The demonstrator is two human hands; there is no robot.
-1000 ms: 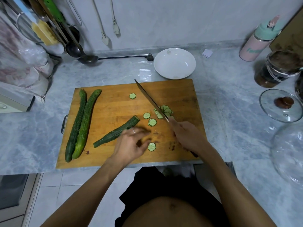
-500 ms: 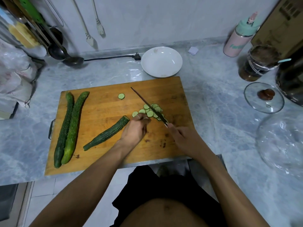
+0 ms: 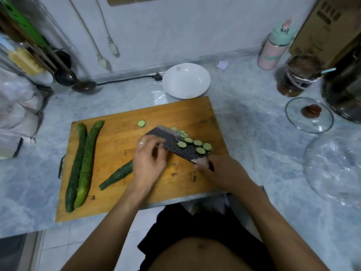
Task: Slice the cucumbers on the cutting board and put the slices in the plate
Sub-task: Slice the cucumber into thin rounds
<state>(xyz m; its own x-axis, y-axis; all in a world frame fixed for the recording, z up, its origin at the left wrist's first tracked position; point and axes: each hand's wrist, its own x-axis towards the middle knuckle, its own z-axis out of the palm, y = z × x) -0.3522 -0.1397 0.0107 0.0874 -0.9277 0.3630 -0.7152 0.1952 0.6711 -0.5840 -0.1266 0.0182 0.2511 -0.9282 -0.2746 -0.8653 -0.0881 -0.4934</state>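
The left hand (image 3: 149, 159) hides the cut end of the half cucumber (image 3: 116, 175). The right hand (image 3: 218, 171) covers the knife (image 3: 172, 143) handle. Slices (image 3: 183, 133) behind the blade are partly hidden.

One view only, worn on the head, looking forward and steeply down from close above the tabletop (image 3: 254, 124). The cutting board (image 3: 121, 133) fills the middle, the person's own forearms and torso enter from the near edge, and the wall runs along the far side. The wide lens bows the edges; no second view shares the scene.
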